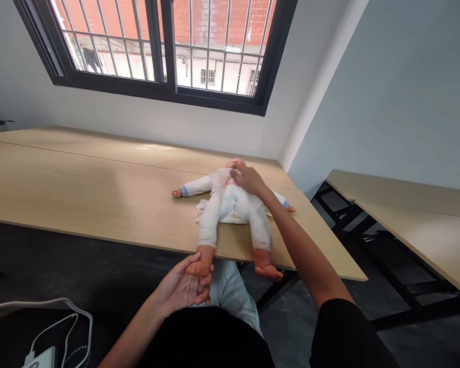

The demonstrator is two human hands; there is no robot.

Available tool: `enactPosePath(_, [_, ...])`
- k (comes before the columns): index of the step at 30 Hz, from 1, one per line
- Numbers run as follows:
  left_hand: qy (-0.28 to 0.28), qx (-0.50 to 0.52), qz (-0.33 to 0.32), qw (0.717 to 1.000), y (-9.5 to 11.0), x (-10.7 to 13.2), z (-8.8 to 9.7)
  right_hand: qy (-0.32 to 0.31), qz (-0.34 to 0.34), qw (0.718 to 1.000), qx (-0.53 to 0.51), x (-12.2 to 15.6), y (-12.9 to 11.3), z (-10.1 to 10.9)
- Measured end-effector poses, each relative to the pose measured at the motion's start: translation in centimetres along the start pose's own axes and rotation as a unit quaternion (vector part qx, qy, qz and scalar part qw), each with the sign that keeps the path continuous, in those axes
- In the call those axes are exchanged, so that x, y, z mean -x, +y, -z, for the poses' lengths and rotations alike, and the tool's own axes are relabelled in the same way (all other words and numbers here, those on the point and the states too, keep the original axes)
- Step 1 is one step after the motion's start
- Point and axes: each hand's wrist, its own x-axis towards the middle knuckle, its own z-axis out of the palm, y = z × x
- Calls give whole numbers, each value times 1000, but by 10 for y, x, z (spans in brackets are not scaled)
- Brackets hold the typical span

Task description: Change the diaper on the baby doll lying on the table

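A baby doll (234, 204) in white clothing with blue cuffs lies on its back on the wooden table (138, 204), legs toward me and feet past the front edge. Its arms are spread to both sides. My left hand (187, 283) is wrapped round the doll's foot on the left, palm up. My right hand (249, 179) lies on the doll's upper chest, near the chin, over a thin white cloth (217, 180). Its fingers look stretched out, though the cloth and hand hide part of the chest. Most of the doll's head is hidden.
A second table (406, 194) with a dark metal frame stands at the right across a gap. Behind the near table are a wall and a barred window (168, 51). White cables (71, 306) and a white device (42, 358) lie at the lower left.
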Motion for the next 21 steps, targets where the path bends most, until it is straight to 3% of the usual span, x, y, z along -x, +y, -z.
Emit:
enactPosePath(6, [12, -7, -13, 1000, -6, 0, -5, -11, -64, 997, -50, 0, 38, -29])
enactPosePath(10, [60, -161, 1, 985, -3, 11, -9, -21, -80, 993, -82, 3, 42, -37])
enactPosePath(12, [136, -321, -19, 937, 7, 20, -13, -16, -83, 991, -99, 6, 41, -38])
enactPosePath(14, [232, -478, -91, 842, 22, 29, -21, -4, -82, 990, -116, 8, 41, -39])
enactPosePath(16, [281, -561, -205, 751, 37, 31, -36, 15, -81, 988, -130, 9, 40, -38])
enactPosePath(17, [278, -573, -268, 723, 43, 29, -45, 27, -81, 987, -135, 10, 39, -37])
enactPosePath(19, [230, -570, -373, 695, 52, 14, -66, 51, -82, 985, -141, 14, 37, -32])
enactPosePath(21, [133, -591, -404, 685, 56, -12, -83, 83, -81, 983, -141, 21, 34, -24])
